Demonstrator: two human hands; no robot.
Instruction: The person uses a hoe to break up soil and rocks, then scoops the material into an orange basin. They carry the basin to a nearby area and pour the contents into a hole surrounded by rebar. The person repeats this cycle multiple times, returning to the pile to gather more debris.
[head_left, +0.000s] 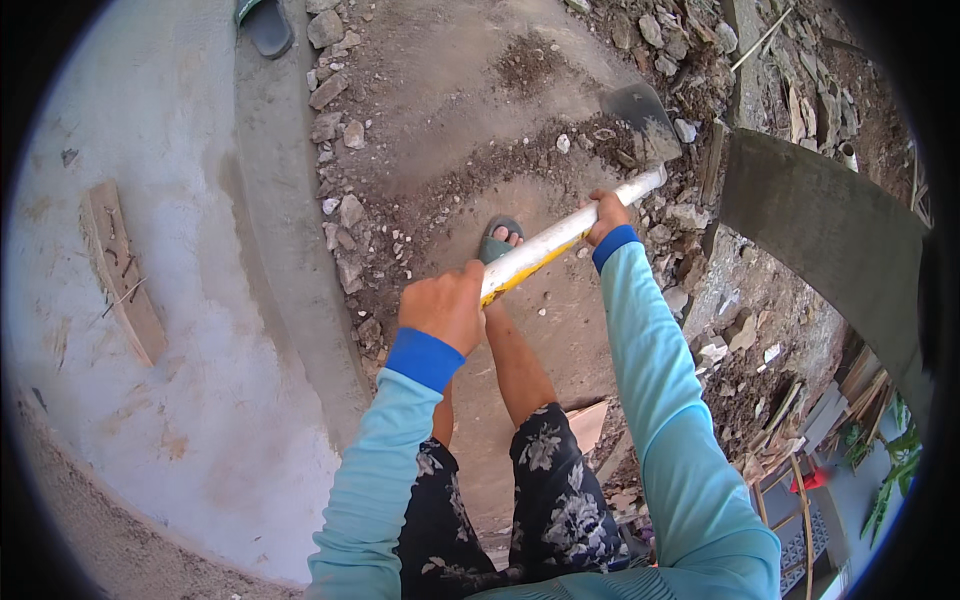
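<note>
A hoe slants across the middle, with a thick white and yellow handle (540, 248) and a dark, flat metal blade (643, 122). My left hand (445, 308) is wrapped round the handle's near end. Farther up, close to the blade, my right hand (607, 217) grips the same handle. The blade is at the right border of the bare dirt, against loose soil and rubble (690, 215); whether it digs in cannot be made out. Below the handle, my foot in a green sandal (499, 240) stands on the packed dirt.
To the left runs a pale concrete slab (200, 420) bearing a wooden board (125, 270) with nails. Stones (350, 210) line its edge. A lone sandal (267, 28) lies at the top. On the right stand a curved grey panel (820, 215) and scrap wood (790, 415).
</note>
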